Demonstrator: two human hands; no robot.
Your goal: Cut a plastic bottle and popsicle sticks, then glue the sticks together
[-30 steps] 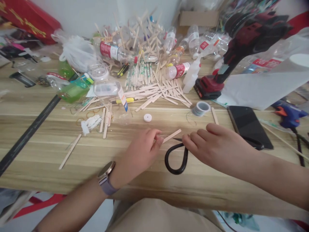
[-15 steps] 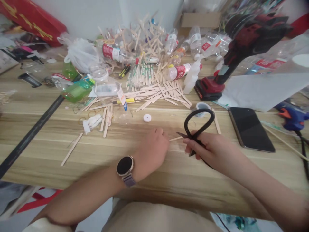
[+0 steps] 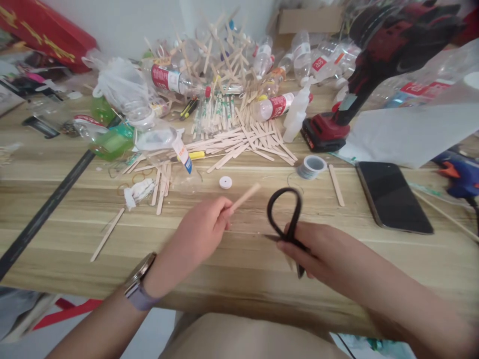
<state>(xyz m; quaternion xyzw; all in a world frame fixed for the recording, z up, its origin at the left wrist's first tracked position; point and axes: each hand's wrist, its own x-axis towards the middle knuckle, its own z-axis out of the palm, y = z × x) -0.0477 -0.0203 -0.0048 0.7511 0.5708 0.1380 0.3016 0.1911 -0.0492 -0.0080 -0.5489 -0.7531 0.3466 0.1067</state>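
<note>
My left hand (image 3: 198, 232), with a watch on its wrist, pinches a flat wooden stick (image 3: 245, 197) that points up and to the right. To its right, my right hand (image 3: 312, 247) is wrapped round black-handled scissors (image 3: 268, 212), whose loop stands up above the fingers. Blurring hides part of the blades. A small white disc (image 3: 225, 182) lies on the table beyond the left hand. Beyond the scissors are a spool of thread (image 3: 312, 166) and a single flat stick (image 3: 336, 185).
Many wooden sticks (image 3: 247, 142) and plastic bottles (image 3: 164, 79) are heaped at the back. A red and black power tool (image 3: 324, 130) stands right of them. A phone (image 3: 394, 197) lies right, near a blue glue gun (image 3: 462, 172). A dark bar (image 3: 48, 204) crosses the left side.
My left hand has moved left and turned, and the stick in it now shows. The right hand with the scissors has shifted slightly left and down, uncovering the spool.
</note>
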